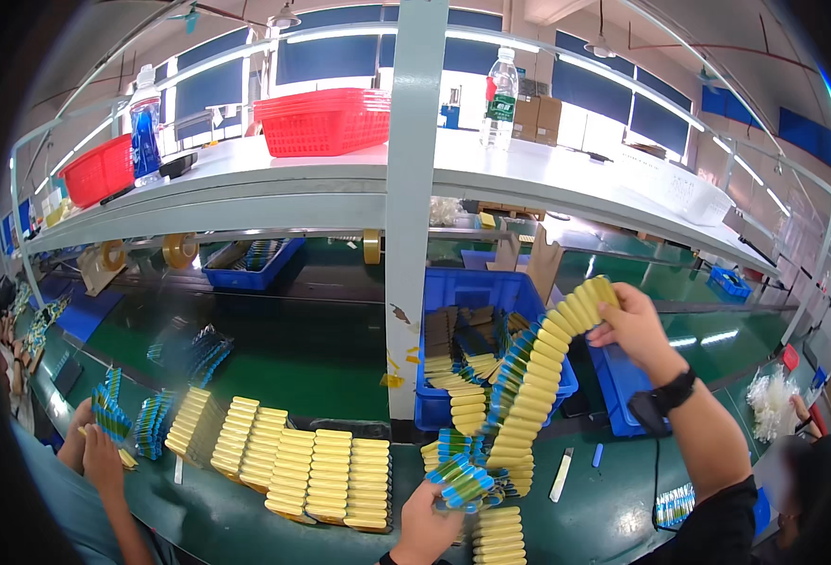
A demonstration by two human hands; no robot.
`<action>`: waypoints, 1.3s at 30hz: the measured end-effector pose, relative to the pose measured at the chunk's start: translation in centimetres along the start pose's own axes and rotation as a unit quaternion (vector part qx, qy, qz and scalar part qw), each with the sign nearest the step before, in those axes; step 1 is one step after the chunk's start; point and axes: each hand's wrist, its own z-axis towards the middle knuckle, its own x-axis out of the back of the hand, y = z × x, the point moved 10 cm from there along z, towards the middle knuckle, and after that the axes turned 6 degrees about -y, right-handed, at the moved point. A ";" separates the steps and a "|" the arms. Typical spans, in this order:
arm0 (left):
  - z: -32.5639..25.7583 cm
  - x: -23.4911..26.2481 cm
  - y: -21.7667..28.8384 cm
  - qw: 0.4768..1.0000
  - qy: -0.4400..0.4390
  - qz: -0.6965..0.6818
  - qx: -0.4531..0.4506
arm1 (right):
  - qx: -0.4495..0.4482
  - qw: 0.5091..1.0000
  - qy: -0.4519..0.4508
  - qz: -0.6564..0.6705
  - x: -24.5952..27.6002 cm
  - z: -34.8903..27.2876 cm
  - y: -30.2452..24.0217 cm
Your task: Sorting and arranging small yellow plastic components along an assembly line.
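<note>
My right hand [638, 330] is raised on the right, its fingers closed on the top end of a long strip [545, 358] of joined yellow round-ended pieces with blue-green backs. The strip arcs down toward the table. At the lower middle, my left hand [427, 529] grips a bundle [463, 482] of blue-green strips near the long strip's lower end. More yellow strips [498, 539] lie beside this hand. To its left, several yellow strips [331, 476] lie side by side in a row. Behind both hands, a blue bin [538, 292] holds more strips.
A white-handled tool [561, 475] and a small blue stick [597, 456] lie on the green table. Another blue bin [623, 391] stands beneath my right forearm. A grey post [414, 188] rises ahead, joining a shelf with red baskets [326, 122]. A co-worker's hands [101, 461] handle strips at left.
</note>
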 end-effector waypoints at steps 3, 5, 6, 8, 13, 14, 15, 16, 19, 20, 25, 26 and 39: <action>-0.5 0.4 -0.6 0.999 0.039 -0.007 -0.021 | -0.009 0.999 0.022 0.048 -1.9 3.7 3.8; -0.6 1.0 0.7 0.997 0.043 0.042 -0.054 | 0.004 0.996 0.030 0.087 -4.1 6.2 4.8; -0.9 1.3 0.4 0.997 0.045 0.047 -0.049 | 0.015 0.993 0.036 0.113 -6.2 7.7 4.8; -0.8 0.4 -0.2 0.997 0.019 0.042 -0.063 | 0.088 0.984 0.057 0.143 -7.8 9.9 3.2; -0.6 0.3 0.5 0.992 0.038 0.072 -0.095 | 0.109 0.975 0.104 0.162 -8.9 18.8 5.5; -0.3 0.4 1.0 0.991 0.045 0.059 -0.113 | 0.098 0.977 0.134 -0.136 -9.6 18.7 5.1; -0.1 0.1 0.4 0.994 0.032 0.040 -0.095 | 0.076 0.890 0.151 -0.423 -10.3 18.5 4.9; 0.0 0.2 0.0 0.995 0.032 0.041 -0.091 | 0.074 0.892 0.148 -0.422 -10.8 17.5 5.2; 0.2 0.8 -2.1 0.994 0.033 -0.102 0.013 | 0.338 0.843 -0.062 -0.414 -17.3 8.0 0.3; 0.4 0.8 -1.8 0.994 0.035 -0.101 0.016 | 0.406 0.815 -0.146 -0.388 -18.5 3.8 -1.0; 0.9 2.0 -0.4 0.991 0.091 -0.098 -0.032 | 0.130 0.791 -0.452 -0.391 -20.1 -10.2 2.9; 1.2 2.2 0.9 0.989 0.102 -0.089 -0.054 | 0.115 0.778 -0.468 -0.404 -20.0 -12.1 3.8; -0.2 6.0 10.2 0.990 0.025 -0.049 -0.129 | 0.004 0.929 -0.327 -0.172 -12.7 -9.5 4.5</action>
